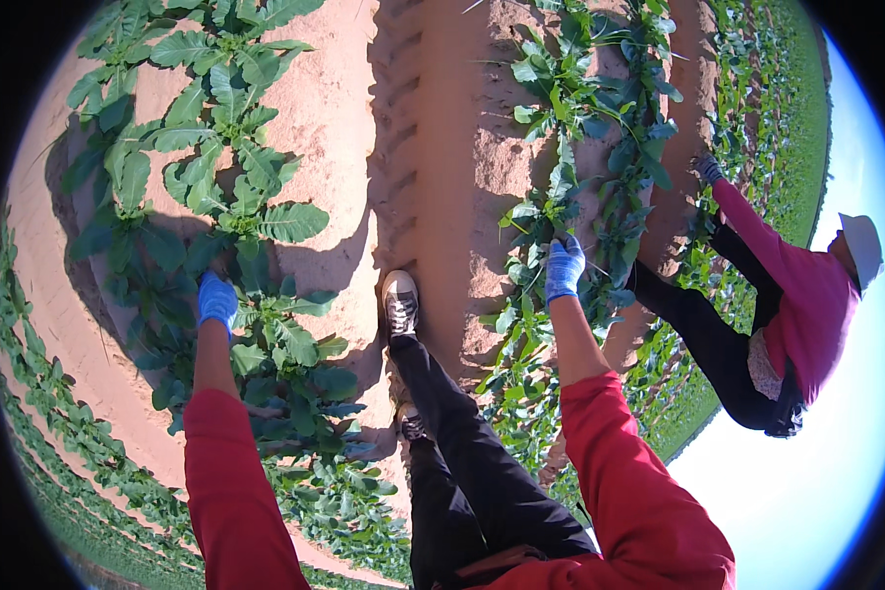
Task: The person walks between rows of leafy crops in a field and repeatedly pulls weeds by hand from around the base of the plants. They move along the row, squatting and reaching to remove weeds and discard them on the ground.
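Observation:
My left hand (217, 301), in a blue knit glove, reaches down among the lobed leaves of the leafy crop plants (228, 214) in the left row. Its fingertips are hidden by foliage. My right hand (564, 267), in a similar blue and white glove, is at the leafy plants (557, 206) of the right row, with its fingers bent. A thin pale stalk or grass blade shows beside it. Whether either hand grips a stem cannot be made out.
A sandy furrow (446, 184) with tread marks runs between the rows, and my shoe (400, 306) stands in it. At the right a co-worker (804, 310) in a pink top and pale hat bends over another row, one gloved hand low. More crop rows (81, 435) lie at the left.

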`<act>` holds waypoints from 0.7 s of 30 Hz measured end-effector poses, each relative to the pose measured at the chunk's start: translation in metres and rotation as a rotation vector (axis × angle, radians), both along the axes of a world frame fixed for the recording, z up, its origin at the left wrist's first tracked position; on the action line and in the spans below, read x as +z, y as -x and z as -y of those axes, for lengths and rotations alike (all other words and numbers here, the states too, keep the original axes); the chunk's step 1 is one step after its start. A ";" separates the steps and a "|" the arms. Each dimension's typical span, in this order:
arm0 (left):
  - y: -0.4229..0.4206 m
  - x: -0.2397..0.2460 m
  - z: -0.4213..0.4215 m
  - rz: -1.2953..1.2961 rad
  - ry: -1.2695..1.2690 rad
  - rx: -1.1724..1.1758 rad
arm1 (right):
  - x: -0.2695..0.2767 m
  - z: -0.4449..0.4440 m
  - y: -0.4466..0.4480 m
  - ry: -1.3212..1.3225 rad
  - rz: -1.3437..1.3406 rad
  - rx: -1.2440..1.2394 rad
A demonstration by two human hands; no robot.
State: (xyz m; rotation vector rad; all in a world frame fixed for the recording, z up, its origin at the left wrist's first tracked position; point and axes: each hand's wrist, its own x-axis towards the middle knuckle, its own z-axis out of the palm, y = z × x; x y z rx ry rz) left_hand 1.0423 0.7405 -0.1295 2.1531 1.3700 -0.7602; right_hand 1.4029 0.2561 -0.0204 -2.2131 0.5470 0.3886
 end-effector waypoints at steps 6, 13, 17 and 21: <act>0.032 -0.038 -0.007 0.063 -0.054 -0.054 | -0.004 0.019 -0.012 0.760 0.081 0.917; 0.032 -0.045 -0.007 -0.095 -0.001 0.008 | 0.001 0.010 -0.015 1.122 -0.085 1.074; 0.029 -0.029 -0.009 -0.023 0.046 -0.066 | -0.001 0.000 -0.020 1.187 -0.186 1.179; 0.028 -0.026 -0.009 0.073 -0.003 -0.095 | -0.006 -0.009 -0.029 1.208 -0.260 1.279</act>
